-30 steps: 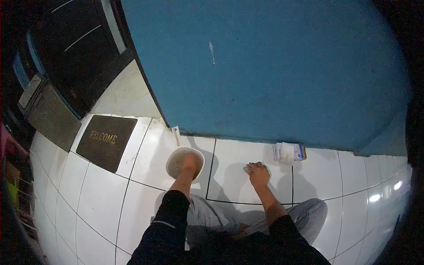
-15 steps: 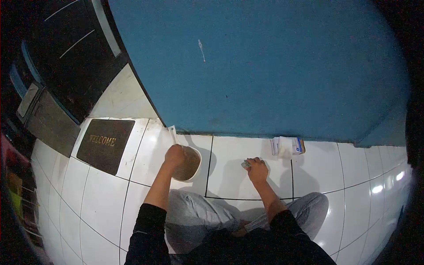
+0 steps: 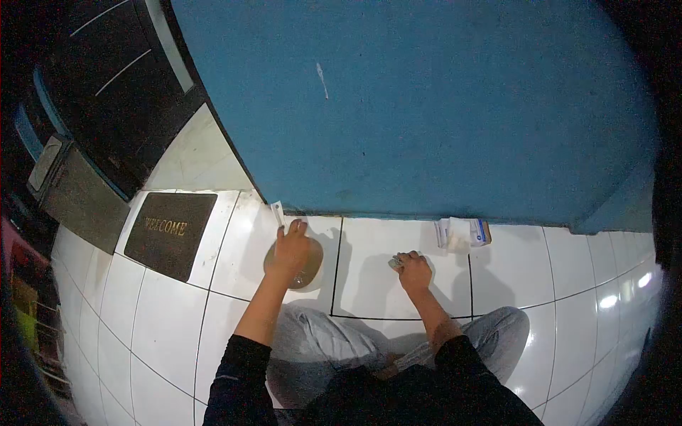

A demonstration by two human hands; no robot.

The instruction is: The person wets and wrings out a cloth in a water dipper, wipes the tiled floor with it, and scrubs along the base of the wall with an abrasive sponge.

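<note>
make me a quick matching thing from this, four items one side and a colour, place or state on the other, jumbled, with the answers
Column 1
1. left hand
2. wall
3. right hand
4. mat

Column 2
A. dark, with WELCOME on it
B. gripping a small pale thing
C. at the dipper
D. blue

Pairs: 1-C, 2-D, 3-B, 4-A
</note>
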